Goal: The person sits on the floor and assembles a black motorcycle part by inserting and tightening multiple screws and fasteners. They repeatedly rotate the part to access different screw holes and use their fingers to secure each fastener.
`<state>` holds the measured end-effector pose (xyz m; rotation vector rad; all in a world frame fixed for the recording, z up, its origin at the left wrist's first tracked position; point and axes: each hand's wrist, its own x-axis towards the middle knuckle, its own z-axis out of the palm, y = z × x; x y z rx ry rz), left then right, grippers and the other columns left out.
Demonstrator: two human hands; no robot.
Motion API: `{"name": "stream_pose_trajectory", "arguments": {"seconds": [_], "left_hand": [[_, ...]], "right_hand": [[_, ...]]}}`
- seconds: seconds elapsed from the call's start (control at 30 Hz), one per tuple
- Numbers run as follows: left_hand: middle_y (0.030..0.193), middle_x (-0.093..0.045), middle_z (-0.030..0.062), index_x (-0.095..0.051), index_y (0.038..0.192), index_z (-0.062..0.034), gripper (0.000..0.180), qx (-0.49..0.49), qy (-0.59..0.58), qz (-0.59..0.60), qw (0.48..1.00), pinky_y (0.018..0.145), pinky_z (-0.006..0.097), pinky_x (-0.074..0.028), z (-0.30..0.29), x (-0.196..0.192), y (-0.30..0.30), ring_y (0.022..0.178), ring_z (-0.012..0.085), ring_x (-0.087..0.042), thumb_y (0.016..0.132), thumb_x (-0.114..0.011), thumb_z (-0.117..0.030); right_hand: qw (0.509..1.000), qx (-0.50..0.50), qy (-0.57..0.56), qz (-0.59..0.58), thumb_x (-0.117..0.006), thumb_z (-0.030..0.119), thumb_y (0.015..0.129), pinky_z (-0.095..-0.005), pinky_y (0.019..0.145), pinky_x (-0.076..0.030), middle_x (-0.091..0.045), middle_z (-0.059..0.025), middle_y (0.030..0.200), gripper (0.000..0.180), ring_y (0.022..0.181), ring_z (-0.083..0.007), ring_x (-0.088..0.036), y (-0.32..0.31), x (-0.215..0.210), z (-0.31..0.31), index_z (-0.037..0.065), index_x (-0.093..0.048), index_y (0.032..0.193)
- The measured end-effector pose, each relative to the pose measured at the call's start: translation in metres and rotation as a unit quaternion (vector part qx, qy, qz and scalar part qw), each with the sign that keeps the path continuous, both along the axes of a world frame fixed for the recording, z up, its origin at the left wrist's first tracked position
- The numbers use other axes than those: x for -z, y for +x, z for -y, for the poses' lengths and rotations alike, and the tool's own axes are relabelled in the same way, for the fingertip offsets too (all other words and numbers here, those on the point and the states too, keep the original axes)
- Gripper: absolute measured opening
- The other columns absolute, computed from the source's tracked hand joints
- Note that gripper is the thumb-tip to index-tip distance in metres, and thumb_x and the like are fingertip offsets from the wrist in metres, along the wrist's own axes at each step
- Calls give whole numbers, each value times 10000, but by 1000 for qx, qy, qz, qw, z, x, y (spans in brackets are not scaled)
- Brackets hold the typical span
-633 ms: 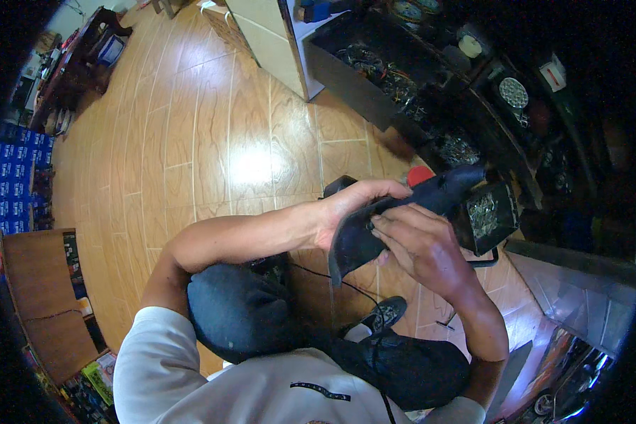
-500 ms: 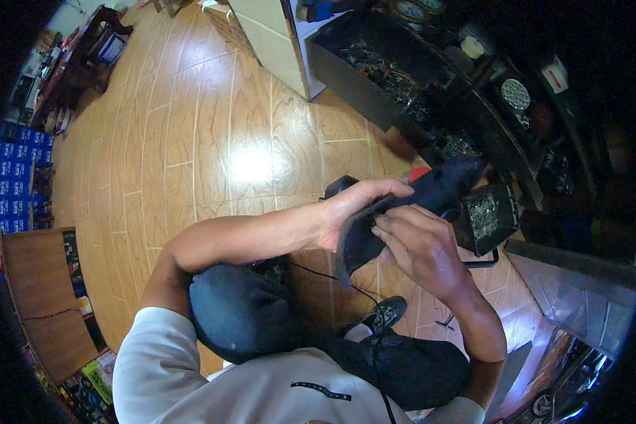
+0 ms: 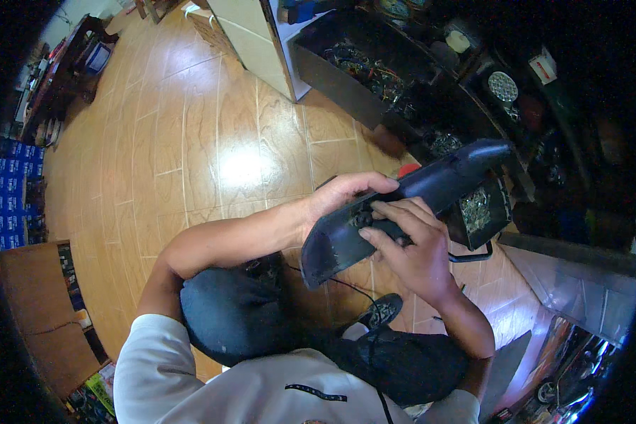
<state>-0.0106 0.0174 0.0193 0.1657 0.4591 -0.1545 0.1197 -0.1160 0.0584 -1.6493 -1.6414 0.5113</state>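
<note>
A long, curved black plastic panel [image 3: 332,244], shaped like a fender, hangs slantwise above my lap with its hollow side turned up. My left hand [image 3: 350,191] grips its far edge, the thumb lying over the rim and the other fingers hidden behind. At the middle of the panel sits a small dark fitting [image 3: 362,216]. My right hand [image 3: 420,251] bends over it, with thumb and fingertips drawn together around something dark that I cannot make out.
Dark metal bins [image 3: 339,63] of small parts stand at the far right. A smaller tray [image 3: 477,212] of metal bits lies beyond the panel, near a red object [image 3: 408,169]. Blue boxes [image 3: 10,191] are stacked at left. A cable [image 3: 350,284] runs over the tiled floor.
The panel has tilted so that more of its hollow inside shows, and its near end has shifted left. Both hands moved with it, slightly leftward, and the view shifted a little.
</note>
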Motion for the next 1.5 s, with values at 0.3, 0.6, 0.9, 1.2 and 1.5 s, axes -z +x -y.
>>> {"name": "stream_pose_trajectory", "arguments": {"seconds": [0.3,0.6,0.9,1.2,1.5], "left_hand": [[951,-714,167,-625,1213,-33,431,12,-59,39,997,684,430,-619,6,4,3,739,280,-708,963,-592,-382],[997,-713,209,-598,1264,-9,488,11,-29,54,998,715,476,-617,4,7,4,783,333,-717,971,-534,-395],[1155,-679,240,-536,1358,-24,542,29,-103,98,989,812,573,-595,-2,13,-3,906,386,-713,952,-518,-383],[1238,-633,274,-526,1366,-2,611,56,-133,207,968,894,579,-538,-2,31,-3,1014,412,-676,929,-496,-428],[1422,-511,187,-284,1563,-126,746,22,154,229,961,910,465,-533,-4,8,5,1140,307,-600,956,-647,-362]], "right_hand": [[999,-27,-16,2,-782,45,809,-337,759,-567,-719,-148,1013,286,885,-239,-695,8,-5,3,-31,-727,1080],[995,15,-42,-86,-764,27,809,-312,784,-567,-733,-151,1008,272,883,-219,-722,13,-13,7,-9,-732,1076],[998,4,-14,-59,-746,-6,808,-327,828,-568,-729,-172,1055,274,951,-247,-727,12,-29,14,-10,-718,1080],[991,-40,50,-121,-757,-84,779,-328,833,-569,-697,-186,1105,361,978,-261,-712,12,-27,19,-17,-648,1116],[762,97,-68,-637,-611,272,959,-305,594,-533,-622,-84,1051,299,845,-204,-639,29,-25,32,55,-576,1161]]}}
